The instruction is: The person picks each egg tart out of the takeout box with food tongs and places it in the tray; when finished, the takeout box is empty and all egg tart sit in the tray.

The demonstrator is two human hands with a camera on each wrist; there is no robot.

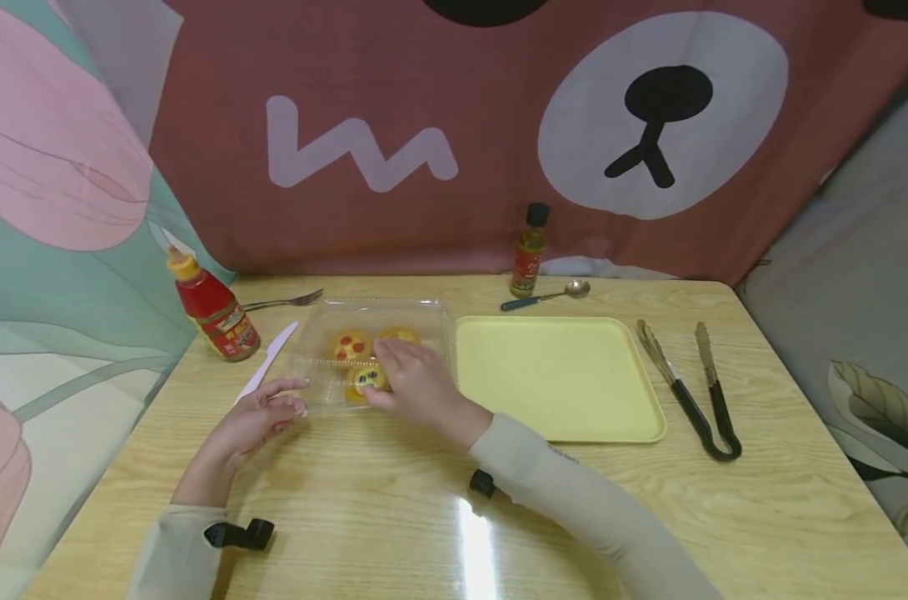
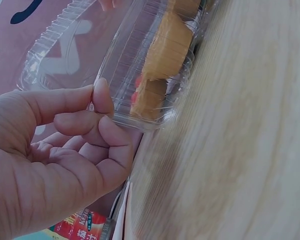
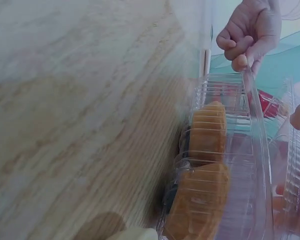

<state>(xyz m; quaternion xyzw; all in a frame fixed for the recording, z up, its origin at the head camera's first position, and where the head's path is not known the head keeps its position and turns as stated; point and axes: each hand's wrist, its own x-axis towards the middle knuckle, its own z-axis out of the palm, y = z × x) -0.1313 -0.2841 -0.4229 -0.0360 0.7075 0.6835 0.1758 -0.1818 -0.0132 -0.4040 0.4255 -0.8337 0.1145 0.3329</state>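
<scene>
A clear plastic clamshell box point(image 1: 324, 379) rests on the table, its lid point(image 2: 55, 55) tilted up at the far side. Inside are small round pastries: one with red dots point(image 1: 351, 344), one with dark bits point(image 1: 366, 380), and another yellow one point(image 1: 400, 335) partly behind the right hand. My left hand point(image 1: 262, 421) pinches the rim at the box's left end between thumb and fingers, plain in the left wrist view. Over the box's right half reaches my right hand point(image 1: 424, 387), fingers extended and thumb apart, overlapping the pastries in the head view.
Right of the box lies a yellow tray point(image 1: 551, 379), with tongs point(image 1: 697, 400) beyond it. A red sauce bottle point(image 1: 217, 312), a fork point(image 1: 285, 301) and a white knife point(image 1: 270, 358) are on the left. Behind the tray are a small bottle point(image 1: 529, 254) and a spoon point(image 1: 547, 296).
</scene>
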